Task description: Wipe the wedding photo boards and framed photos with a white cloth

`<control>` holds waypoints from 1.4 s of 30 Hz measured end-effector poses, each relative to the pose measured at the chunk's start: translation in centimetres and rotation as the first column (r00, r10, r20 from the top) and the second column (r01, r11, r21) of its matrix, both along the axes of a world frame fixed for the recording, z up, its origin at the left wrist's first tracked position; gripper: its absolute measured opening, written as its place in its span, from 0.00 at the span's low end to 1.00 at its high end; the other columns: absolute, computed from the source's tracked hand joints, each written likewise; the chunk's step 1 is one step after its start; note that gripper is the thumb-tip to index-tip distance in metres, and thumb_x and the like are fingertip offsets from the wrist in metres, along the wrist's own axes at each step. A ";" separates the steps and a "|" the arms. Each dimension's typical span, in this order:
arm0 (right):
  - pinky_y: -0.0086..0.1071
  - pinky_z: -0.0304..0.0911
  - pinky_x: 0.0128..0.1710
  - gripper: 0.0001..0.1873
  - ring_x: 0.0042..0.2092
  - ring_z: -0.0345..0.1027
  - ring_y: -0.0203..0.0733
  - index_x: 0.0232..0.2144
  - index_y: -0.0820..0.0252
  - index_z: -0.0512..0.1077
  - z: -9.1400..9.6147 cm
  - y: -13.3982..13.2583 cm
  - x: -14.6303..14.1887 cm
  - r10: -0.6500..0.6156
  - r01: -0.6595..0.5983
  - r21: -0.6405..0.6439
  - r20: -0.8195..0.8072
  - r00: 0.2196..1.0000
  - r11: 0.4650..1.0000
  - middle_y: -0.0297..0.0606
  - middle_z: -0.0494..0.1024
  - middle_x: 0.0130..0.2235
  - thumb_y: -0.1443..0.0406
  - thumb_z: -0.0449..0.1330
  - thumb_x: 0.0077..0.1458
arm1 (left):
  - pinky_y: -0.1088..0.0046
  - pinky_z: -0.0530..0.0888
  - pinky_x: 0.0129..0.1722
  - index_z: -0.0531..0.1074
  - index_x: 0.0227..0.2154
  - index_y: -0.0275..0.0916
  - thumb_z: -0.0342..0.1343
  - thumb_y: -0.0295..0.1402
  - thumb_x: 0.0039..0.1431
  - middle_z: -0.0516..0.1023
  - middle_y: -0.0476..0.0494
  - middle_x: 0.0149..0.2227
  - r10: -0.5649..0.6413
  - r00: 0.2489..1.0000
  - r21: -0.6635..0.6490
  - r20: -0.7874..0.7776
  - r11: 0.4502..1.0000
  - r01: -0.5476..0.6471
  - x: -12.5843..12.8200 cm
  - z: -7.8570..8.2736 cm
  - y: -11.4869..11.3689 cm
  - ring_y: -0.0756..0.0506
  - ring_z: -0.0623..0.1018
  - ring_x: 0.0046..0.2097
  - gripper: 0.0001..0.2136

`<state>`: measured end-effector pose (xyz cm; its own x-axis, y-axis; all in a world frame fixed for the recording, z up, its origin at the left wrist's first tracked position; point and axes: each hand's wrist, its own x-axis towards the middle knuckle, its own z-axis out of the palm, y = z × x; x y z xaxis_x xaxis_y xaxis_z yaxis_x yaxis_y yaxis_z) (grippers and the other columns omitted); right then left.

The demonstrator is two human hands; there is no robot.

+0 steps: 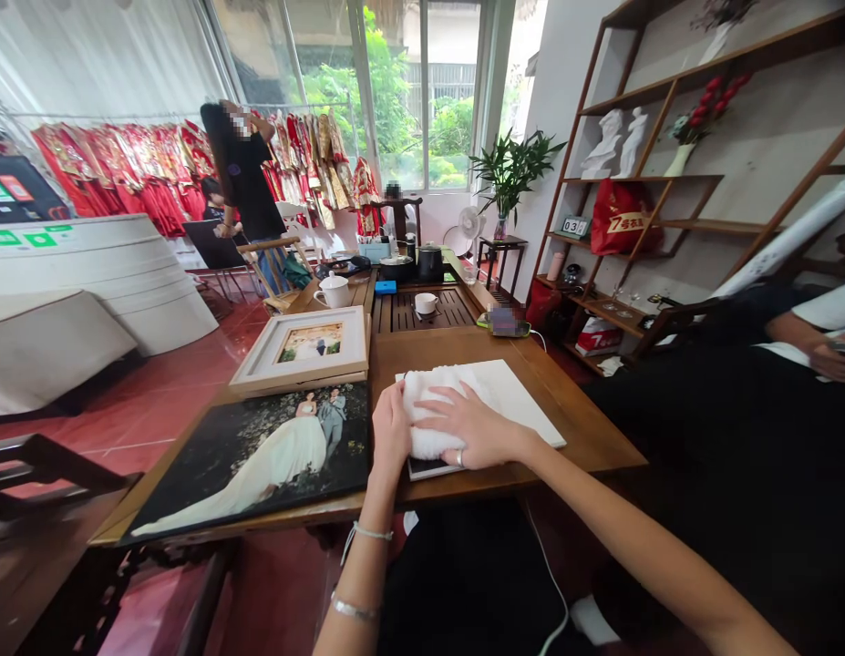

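A folded, fluffy white cloth (428, 439) lies on a white board (524, 401) at the near side of the wooden table. My right hand (467, 424), with a ring on one finger, presses flat on the cloth with its fingers spread. At the cloth's left edge, my left hand (392, 426) has its fingers curled against it, gripping the edge. A dark strip of the board shows below the cloth. Left of my hands lies a large wedding photo print (278, 456), and behind it a white picture frame (305, 349) rests on another frame.
Farther along the table (449, 344) are a white teapot (334, 290), a white cup (426, 303), a tea tray and a phone (505, 322) on a cable. A person (248, 182) stands at the back left; another sits at my right. Shelves (641, 173) line the right wall.
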<state>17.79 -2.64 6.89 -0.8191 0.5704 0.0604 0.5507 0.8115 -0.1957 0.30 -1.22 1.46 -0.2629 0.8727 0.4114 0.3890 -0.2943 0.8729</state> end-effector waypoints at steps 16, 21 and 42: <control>0.59 0.36 0.64 0.31 0.68 0.41 0.54 0.61 0.43 0.63 -1.7 -3.0 8.6 -0.309 0.310 0.014 -0.056 0.949 0.950 0.34 0.57 0.67 0.61 0.57 0.54 | 0.57 0.68 0.60 0.75 0.45 0.36 0.52 0.25 0.60 0.76 0.35 0.54 -0.098 0.941 -0.008 -0.324 0.995 0.101 0.0 -1.0 0.3 0.40 0.75 0.56 0.13; 0.58 0.42 0.63 0.29 0.67 0.44 0.57 0.61 0.47 0.63 -2.1 2.6 10.3 -0.418 0.419 0.033 -0.038 0.908 0.907 0.38 0.59 0.66 0.56 0.53 0.57 | 0.58 0.69 0.60 0.76 0.44 0.35 0.52 0.24 0.59 0.77 0.34 0.53 -0.101 0.940 -0.007 -0.327 0.995 0.104 0.0 -0.8 0.2 0.40 0.75 0.56 0.12; 0.59 0.34 0.64 0.32 0.68 0.40 0.53 0.61 0.42 0.61 -1.7 -4.1 7.6 -0.236 0.240 0.087 -0.053 0.970 0.967 0.33 0.56 0.67 0.63 0.57 0.53 | 0.55 0.67 0.61 0.75 0.45 0.36 0.51 0.25 0.59 0.75 0.33 0.55 -0.112 0.920 -0.024 -0.375 0.993 0.112 0.4 -0.8 0.1 0.39 0.74 0.58 0.13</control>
